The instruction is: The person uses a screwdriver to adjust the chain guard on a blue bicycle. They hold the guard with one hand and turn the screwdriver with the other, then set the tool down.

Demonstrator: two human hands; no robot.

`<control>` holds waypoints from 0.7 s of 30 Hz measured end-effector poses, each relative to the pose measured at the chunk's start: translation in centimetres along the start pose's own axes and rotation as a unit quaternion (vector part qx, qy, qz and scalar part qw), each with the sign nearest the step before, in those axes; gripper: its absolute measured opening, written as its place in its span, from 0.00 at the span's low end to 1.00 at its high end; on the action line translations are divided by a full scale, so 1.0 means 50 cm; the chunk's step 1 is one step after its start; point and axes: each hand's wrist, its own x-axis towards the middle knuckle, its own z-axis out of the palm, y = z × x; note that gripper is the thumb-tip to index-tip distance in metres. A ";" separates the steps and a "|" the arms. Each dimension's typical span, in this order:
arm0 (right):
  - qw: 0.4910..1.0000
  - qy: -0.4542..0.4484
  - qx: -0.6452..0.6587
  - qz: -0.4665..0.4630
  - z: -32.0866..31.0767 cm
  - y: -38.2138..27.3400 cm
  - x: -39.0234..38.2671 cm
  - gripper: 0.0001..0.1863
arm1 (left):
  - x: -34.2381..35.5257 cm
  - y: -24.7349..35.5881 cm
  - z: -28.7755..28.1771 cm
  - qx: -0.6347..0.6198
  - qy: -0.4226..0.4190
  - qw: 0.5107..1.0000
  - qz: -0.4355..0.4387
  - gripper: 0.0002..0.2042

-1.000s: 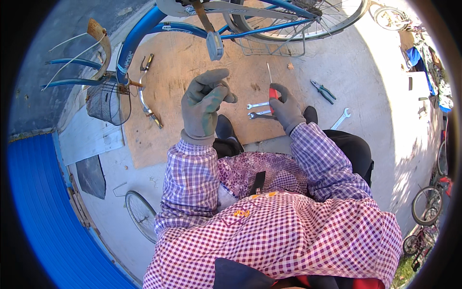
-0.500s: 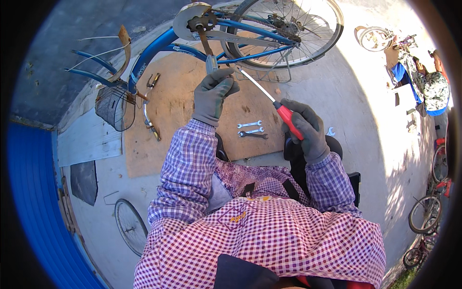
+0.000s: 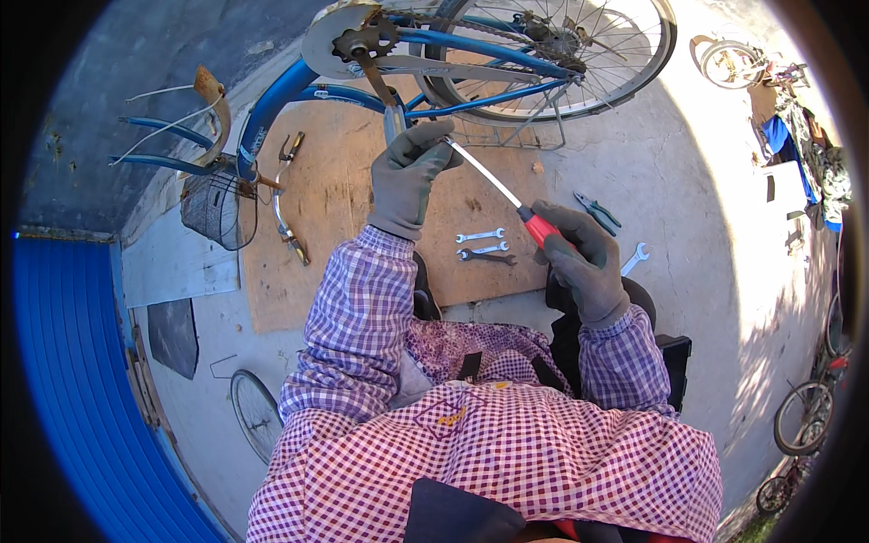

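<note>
Screwdriver [image 3: 491, 179] has swung across to left hand [image 3: 404, 185], above board's [image 3: 339, 185] right edge; right hand [image 3: 584, 264] grips red handle [image 3: 540, 228]. Left fingertips [image 3: 433, 133] pinched together beside tip, contents hidden. Two-handed work seemingly under way.

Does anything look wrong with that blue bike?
Yes. At upper left, the blue bicycle's front fork holds no wheel, which looks odd; a loose wheel is on the floor at lower left. The curved mudguard looks rusty.
</note>
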 end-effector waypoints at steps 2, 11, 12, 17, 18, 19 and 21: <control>1.000 0.014 -0.008 0.004 0.004 0.003 -0.001 0.24 | -0.004 0.002 -0.003 0.010 0.007 1.000 -0.002 0.13; 1.000 -0.004 -0.021 -0.016 0.021 0.017 -0.011 0.25 | -0.022 0.013 -0.011 0.039 0.012 0.999 0.001 0.14; 1.000 -0.012 -0.022 -0.012 0.020 0.017 -0.010 0.25 | -0.023 0.014 -0.012 0.040 0.010 0.999 0.003 0.14; 1.000 -0.012 -0.008 -0.019 0.020 0.027 -0.007 0.24 | -0.028 0.017 -0.014 0.064 0.008 0.998 0.016 0.15; 1.000 -0.011 -0.006 -0.025 0.022 0.032 -0.007 0.24 | -0.029 0.017 -0.013 0.069 0.011 0.997 0.014 0.15; 0.999 -0.008 -0.002 -0.034 0.024 0.038 -0.006 0.24 | -0.030 0.017 -0.013 0.069 0.009 0.997 0.017 0.15; 0.998 -0.001 -0.010 -0.056 0.028 0.051 -0.004 0.24 | -0.031 0.016 -0.013 0.103 0.017 0.994 0.023 0.15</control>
